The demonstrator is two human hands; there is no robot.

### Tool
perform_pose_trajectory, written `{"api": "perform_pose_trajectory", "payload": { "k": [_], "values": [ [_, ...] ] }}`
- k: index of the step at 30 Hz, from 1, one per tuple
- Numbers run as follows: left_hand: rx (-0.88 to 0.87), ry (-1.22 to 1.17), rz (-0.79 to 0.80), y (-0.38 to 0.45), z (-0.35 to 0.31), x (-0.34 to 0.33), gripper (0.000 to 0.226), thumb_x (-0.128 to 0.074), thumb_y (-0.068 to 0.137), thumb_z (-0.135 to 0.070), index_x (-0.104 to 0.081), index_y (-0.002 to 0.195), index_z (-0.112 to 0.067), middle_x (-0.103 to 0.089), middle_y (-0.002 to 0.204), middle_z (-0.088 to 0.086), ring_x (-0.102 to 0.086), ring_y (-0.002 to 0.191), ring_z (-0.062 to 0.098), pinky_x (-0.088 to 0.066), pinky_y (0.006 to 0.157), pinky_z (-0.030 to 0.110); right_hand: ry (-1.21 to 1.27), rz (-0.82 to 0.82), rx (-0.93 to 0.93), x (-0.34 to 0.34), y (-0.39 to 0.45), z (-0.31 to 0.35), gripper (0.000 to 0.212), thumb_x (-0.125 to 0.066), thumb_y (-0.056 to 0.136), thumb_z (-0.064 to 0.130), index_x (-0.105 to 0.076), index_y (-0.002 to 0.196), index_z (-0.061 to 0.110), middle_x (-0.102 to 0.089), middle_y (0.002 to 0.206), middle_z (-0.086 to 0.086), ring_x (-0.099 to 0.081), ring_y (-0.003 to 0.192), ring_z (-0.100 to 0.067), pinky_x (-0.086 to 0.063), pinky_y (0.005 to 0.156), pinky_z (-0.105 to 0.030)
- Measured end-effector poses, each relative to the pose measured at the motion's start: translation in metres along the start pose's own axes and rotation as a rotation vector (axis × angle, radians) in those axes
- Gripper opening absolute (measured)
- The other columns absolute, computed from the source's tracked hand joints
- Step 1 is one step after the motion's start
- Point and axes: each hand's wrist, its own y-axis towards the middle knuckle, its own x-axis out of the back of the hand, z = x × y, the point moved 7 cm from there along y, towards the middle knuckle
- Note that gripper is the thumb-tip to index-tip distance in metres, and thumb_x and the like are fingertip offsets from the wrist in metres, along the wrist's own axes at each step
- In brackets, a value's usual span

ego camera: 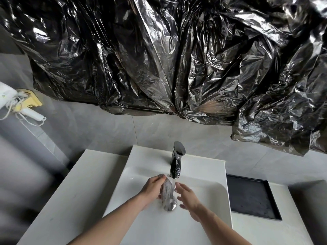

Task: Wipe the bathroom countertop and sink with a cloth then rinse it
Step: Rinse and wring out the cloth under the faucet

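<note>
A grey speckled cloth (167, 193) hangs bunched under the chrome faucet (177, 160), with water running onto it. My left hand (153, 188) grips the cloth's top and left side. Just to the cloth's right, my right hand (187, 195) is spread with fingers apart and holds nothing. Both hands are over the white sink basin (134, 184), above the chrome drain (174, 206). The white countertop (74, 188) stretches out on the basin's left.
A black square tray (251, 197) is set in the counter right of the sink. Crumpled black plastic sheeting (159, 59) covers the wall above. A white hair dryer (21, 105) with its cord hangs in a yellow holder on the left wall.
</note>
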Motion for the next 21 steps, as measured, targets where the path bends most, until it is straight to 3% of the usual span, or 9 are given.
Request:
{"api": "perform_pose_trajectory", "payload": {
  "k": [3,5,7,9,12,16,19,20,21],
  "values": [
    [0.027,-0.092,0.062,-0.002,-0.004,-0.009,0.026,-0.048,0.105,-0.024,-0.070,0.105,-0.010,-0.076,0.102,0.018,-0.074,0.089,0.029,-0.061,0.077,0.041,0.027,0.063,0.004,-0.012,-0.003,-0.002,0.055,-0.034,0.107,0.059,-0.075,0.118,0.024,-0.078,0.115,0.001,-0.069,0.109,-0.020,-0.048,0.090,-0.036],
    [0.046,-0.091,0.120,-0.006,-0.007,-0.018,0.024,-0.048,0.102,-0.016,-0.069,0.103,-0.006,-0.073,0.094,0.017,-0.073,0.085,0.026,-0.061,0.076,0.039,0.058,0.053,0.003,-0.014,-0.004,-0.004,0.069,-0.026,0.108,0.060,-0.077,0.116,0.014,-0.079,0.112,-0.010,-0.072,0.106,-0.032,-0.051,0.087,-0.036],
    [0.043,-0.037,0.153,-0.007,-0.010,-0.025,0.024,-0.048,0.100,-0.008,-0.070,0.099,-0.002,-0.070,0.082,0.013,-0.070,0.077,0.021,-0.061,0.075,0.040,0.074,0.018,0.023,-0.011,-0.006,-0.002,0.072,-0.027,0.108,0.058,-0.077,0.108,0.006,-0.079,0.096,-0.013,-0.071,0.081,-0.029,-0.052,0.074,-0.034],
    [0.018,0.079,0.128,-0.003,-0.009,-0.026,0.022,-0.052,0.099,-0.008,-0.072,0.093,0.000,-0.068,0.074,0.008,-0.069,0.072,0.020,-0.064,0.078,0.045,0.007,-0.060,0.059,-0.002,-0.007,0.000,0.063,-0.032,0.110,0.051,-0.073,0.089,0.008,-0.070,0.067,-0.005,-0.054,0.053,-0.017,-0.042,0.054,-0.029],
    [-0.076,0.404,-0.006,0.002,-0.011,-0.017,0.039,-0.066,0.088,-0.044,-0.073,0.082,-0.006,-0.066,0.065,-0.001,-0.065,0.060,0.017,-0.064,0.072,0.044,-0.081,-0.145,0.072,0.013,-0.005,0.001,0.055,-0.039,0.108,0.053,-0.059,0.072,0.016,-0.039,0.051,0.003,-0.032,0.044,-0.013,-0.031,0.046,-0.024],
    [-0.098,0.665,-0.191,0.000,-0.011,-0.007,0.060,-0.056,0.074,-0.075,-0.056,0.059,-0.018,-0.063,0.055,-0.005,-0.060,0.060,0.021,-0.050,0.062,0.033,-0.117,-0.149,0.150,0.020,-0.016,0.016,0.048,-0.047,0.105,0.051,-0.063,0.074,0.019,-0.039,0.045,0.015,-0.033,0.039,-0.002,-0.030,0.041,-0.019],
    [-0.111,0.619,-0.243,-0.002,-0.009,-0.004,0.031,-0.063,0.082,-0.057,-0.058,0.085,-0.026,-0.069,0.090,-0.008,-0.065,0.082,0.017,-0.049,0.073,0.033,-0.155,-0.148,0.199,0.024,-0.015,0.023,0.047,-0.053,0.106,0.042,-0.059,0.063,0.021,-0.054,0.048,0.017,-0.048,0.042,0.006,-0.036,0.042,-0.015],
    [-0.111,0.535,-0.170,0.000,-0.006,-0.007,0.017,-0.065,0.087,-0.040,-0.059,0.099,-0.030,-0.068,0.101,-0.010,-0.066,0.087,0.016,-0.051,0.080,0.031,-0.146,-0.142,0.219,0.023,-0.015,0.025,0.049,-0.055,0.104,0.043,-0.053,0.060,0.021,-0.055,0.053,0.015,-0.053,0.050,0.004,-0.039,0.049,-0.015],
    [-0.101,0.458,-0.069,0.001,-0.003,-0.012,0.023,-0.062,0.088,-0.024,-0.059,0.109,-0.032,-0.069,0.103,-0.008,-0.066,0.084,0.016,-0.052,0.082,0.030,-0.132,-0.137,0.236,0.022,-0.014,0.024,0.048,-0.058,0.101,0.046,-0.049,0.061,0.021,-0.055,0.058,0.012,-0.058,0.058,-0.004,-0.042,0.057,-0.017]
  ]
}}
